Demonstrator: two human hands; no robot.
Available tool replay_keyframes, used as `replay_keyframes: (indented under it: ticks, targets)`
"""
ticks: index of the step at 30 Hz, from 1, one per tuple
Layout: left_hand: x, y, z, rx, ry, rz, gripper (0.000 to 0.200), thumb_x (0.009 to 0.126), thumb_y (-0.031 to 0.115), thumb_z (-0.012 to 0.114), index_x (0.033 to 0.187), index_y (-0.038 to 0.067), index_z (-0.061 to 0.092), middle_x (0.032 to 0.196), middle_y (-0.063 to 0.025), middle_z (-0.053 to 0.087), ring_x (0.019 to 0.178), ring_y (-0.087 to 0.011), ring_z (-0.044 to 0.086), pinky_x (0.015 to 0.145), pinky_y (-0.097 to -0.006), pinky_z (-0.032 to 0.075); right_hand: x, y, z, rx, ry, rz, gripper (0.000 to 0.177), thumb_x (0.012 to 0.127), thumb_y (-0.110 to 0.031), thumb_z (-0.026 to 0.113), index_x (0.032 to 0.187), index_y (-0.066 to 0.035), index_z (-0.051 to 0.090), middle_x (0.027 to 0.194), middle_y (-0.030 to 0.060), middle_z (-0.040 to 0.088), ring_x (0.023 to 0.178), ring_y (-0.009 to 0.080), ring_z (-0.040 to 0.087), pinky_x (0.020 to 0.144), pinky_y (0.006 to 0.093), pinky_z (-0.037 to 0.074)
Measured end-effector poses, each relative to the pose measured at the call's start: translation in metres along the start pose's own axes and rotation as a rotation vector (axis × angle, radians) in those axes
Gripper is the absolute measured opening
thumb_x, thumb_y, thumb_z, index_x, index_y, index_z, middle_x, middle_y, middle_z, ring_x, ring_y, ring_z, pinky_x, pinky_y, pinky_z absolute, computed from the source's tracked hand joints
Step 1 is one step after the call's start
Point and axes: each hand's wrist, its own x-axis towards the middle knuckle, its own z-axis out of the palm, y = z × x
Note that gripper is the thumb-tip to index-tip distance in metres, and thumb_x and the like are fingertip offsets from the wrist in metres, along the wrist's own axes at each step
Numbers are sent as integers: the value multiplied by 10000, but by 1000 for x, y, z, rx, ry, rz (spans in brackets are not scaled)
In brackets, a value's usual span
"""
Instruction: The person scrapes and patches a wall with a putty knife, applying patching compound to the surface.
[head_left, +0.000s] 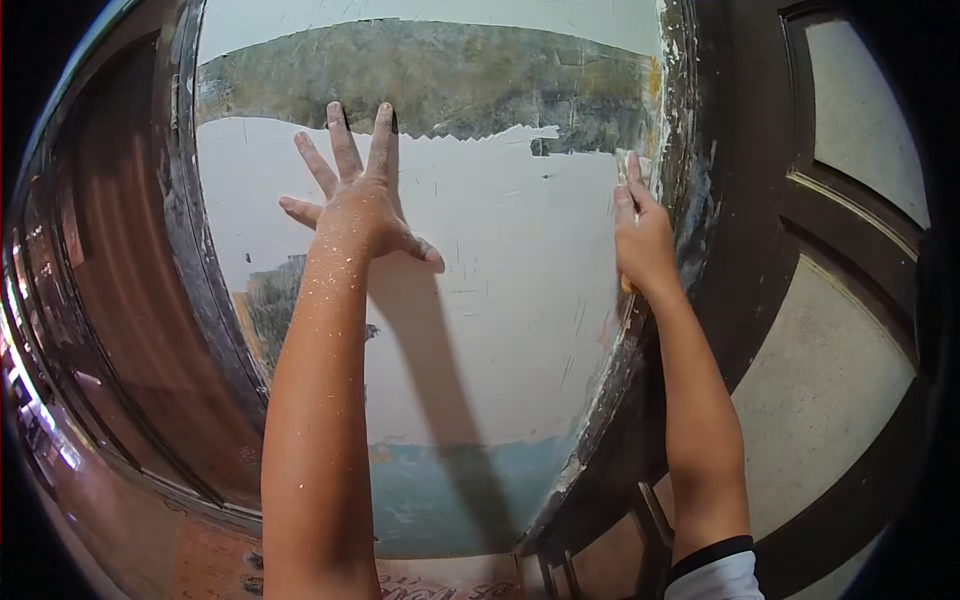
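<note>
My left hand (pixel 362 205) lies spread on a wall panel (pixel 500 300), its fingertips over the dark grey-green band above the white coating. White flecks cover the forearm and hand. At the panel's right edge, my right hand (pixel 643 235) is closed around a slim scraper-like tool (pixel 627 284); only an orange-yellow bit of it shows below the fingers, and its working end is mostly hidden. The white layer has a jagged upper edge (pixel 470 135) below the bare dark band (pixel 400 70).
A worn, paint-chipped frame (pixel 680 110) borders the panel on the right. Dark framed doors with pale panels (pixel 830 400) stand farther right. To the left is a dark brown door (pixel 125 230). Blue-green wall (pixel 430 500) shows below the white area.
</note>
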Motion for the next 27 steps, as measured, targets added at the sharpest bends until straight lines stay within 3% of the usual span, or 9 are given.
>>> replay_keyframes:
  ticks: [1, 4, 6, 8, 9, 10, 12, 13, 27]
  targets:
    - [1, 0, 1, -10, 2, 3, 1812, 259, 489, 1077, 1700, 426, -20, 1747, -150, -273, 1583, -505, -228, 1114, -882, 127, 15, -25, -16, -80, -138, 209, 544, 1114, -260, 498, 1639, -165, 395, 1209, 182, 762, 692, 224, 699, 663, 375, 566]
    - [0, 2, 1, -22, -11, -1, 1812, 259, 479, 1080, 1700, 426, -17, 1749, -153, -267, 1585, -500, -226, 1125, -873, 124, 52, -99, -46, 93, -377, 774, 509, 1113, -257, 497, 1594, -95, 461, 1462, 206, 648, 840, 271, 743, 762, 384, 583]
    - [0, 1, 1, -7, -5, -1, 1810, 262, 481, 1080, 1699, 427, -19, 1749, -147, -269, 1585, -498, -228, 1127, -872, 126, 42, -69, -34, 40, -264, 526, 474, 1113, -262, 491, 1525, -32, 539, 1370, 203, 703, 709, 253, 711, 666, 385, 570]
    - [2, 0, 3, 10, -2, -14, 1810, 261, 486, 1079, 1699, 429, -20, 1749, -141, -272, 1587, -497, -224, 1125, -873, 138, 50, -52, -27, 82, -198, 290, 520, 1114, -281, 508, 1590, -76, 461, 1608, 203, 497, 1472, 280, 513, 1151, 329, 404]
    - [6, -4, 9, 7, 30, 23, 1861, 199, 517, 1066, 1704, 398, -23, 1743, -173, -267, 1572, -540, -215, 1082, -905, 136, 67, -85, -39, 39, -280, 563, 520, 1115, -282, 505, 1600, -102, 454, 1484, 202, 634, 1205, 263, 705, 1028, 336, 502]
    - [7, -6, 13, 1, 56, 59, 1914, 137, 549, 1053, 1709, 366, -26, 1737, -205, -263, 1557, -583, -206, 1039, -938, 135, 71, -91, -41, 42, -281, 570, 520, 1115, -282, 505, 1600, -102, 454, 1484, 202, 634, 1205, 263, 705, 1028, 336, 502]
    - [8, -5, 13, 8, 37, 45, 1910, 140, 544, 1056, 1711, 361, -16, 1738, -210, -259, 1558, -582, -206, 1044, -932, 137, 79, -95, -41, 23, -289, 580, 522, 1113, -290, 510, 1608, -137, 450, 1123, 161, 781, 743, 180, 699, 781, 330, 555]
    - [9, -5, 14, 1, 46, 49, 1908, 143, 541, 1057, 1711, 363, -14, 1737, -211, -260, 1557, -581, -209, 1046, -930, 137, 73, -93, -41, 96, -292, 616, 519, 1111, -299, 518, 1605, -151, 463, 755, 50, 668, 482, 112, 463, 550, 335, 481]
    - [-1, 2, -2, -4, -42, 2, 1790, 291, 502, 1073, 1698, 424, -30, 1740, -167, -281, 1574, -512, -245, 1114, -887, 115, 110, -87, -41, 53, -309, 491, 526, 1100, -319, 539, 1604, -184, 471, 769, 48, 665, 490, 124, 492, 517, 336, 482]
